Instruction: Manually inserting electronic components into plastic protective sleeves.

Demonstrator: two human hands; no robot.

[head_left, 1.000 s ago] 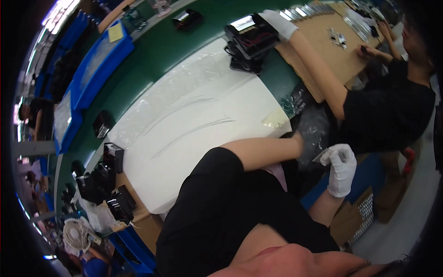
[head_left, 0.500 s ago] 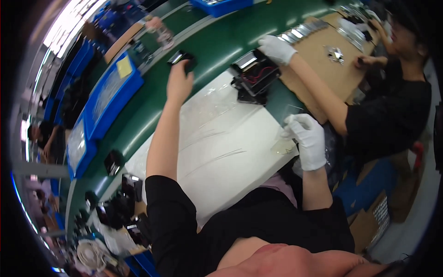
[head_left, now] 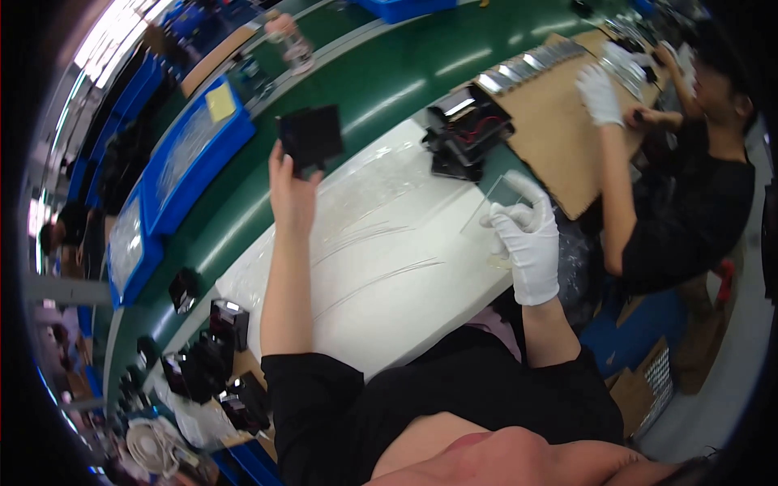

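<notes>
My bare left hand grips the lower edge of a black, box-like housing, raised over the green bench with a flat dark side showing. In my white-gloved right hand a thin clear rectangular plate is pinched by its edge, above the right end of a white foam slab. Thin dark lines and clear film lie on the slab. Past its far right corner sits another black housing with red wires inside, resting near a dark flat piece.
Blue trays of clear film line the bench's left. Several black housings stand lower left. To the right, a co-worker's gloved hand hovers over brown cardboard with a row of silvery pieces. A pink-topped bottle stands far off.
My left hand has lifted and turned the housing, so its flat dark side shows. The right hand has tilted the clear plate up into fuller view. The co-worker's gloved hand left the wired housing, moving right.
</notes>
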